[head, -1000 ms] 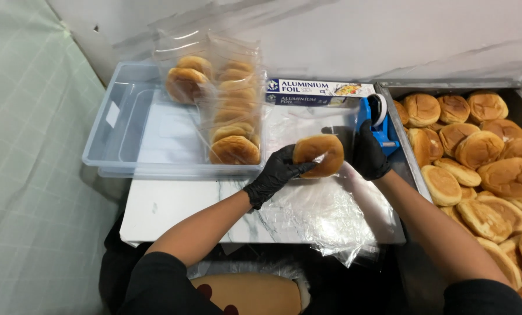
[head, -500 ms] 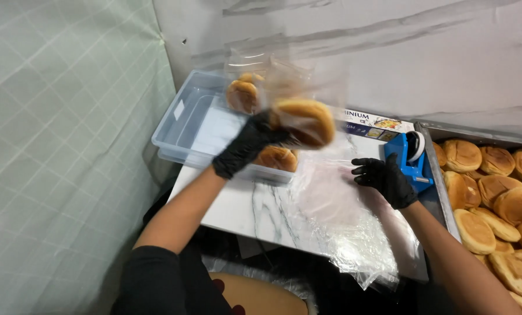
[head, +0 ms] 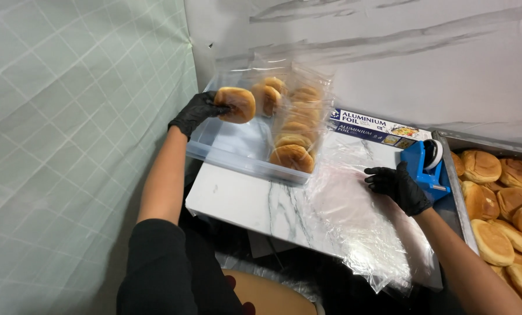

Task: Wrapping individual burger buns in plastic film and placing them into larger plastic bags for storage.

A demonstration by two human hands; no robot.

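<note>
My left hand (head: pixel 195 114), in a black glove, holds a wrapped round bun (head: pixel 235 104) over the left end of a clear plastic bin (head: pixel 226 153). Inside the bin lie clear bags with several buns (head: pixel 293 131). My right hand (head: pixel 398 185), also gloved in black, rests with curled fingers on a sheet of clear plastic film (head: pixel 354 216) spread on the white marbled board (head: pixel 243 201), just in front of a blue tape dispenser (head: pixel 424 166).
A metal tray (head: pixel 454 175) at the right holds several loose buns (head: pixel 500 198). A long foil box (head: pixel 374 129) lies behind the film. A pale green tiled wall (head: pixel 68 146) stands close on the left, a white wall behind.
My left hand carried the bun from the board's middle up and leftward over the bin. My right hand let go of it and settled on the film beside the tape dispenser.
</note>
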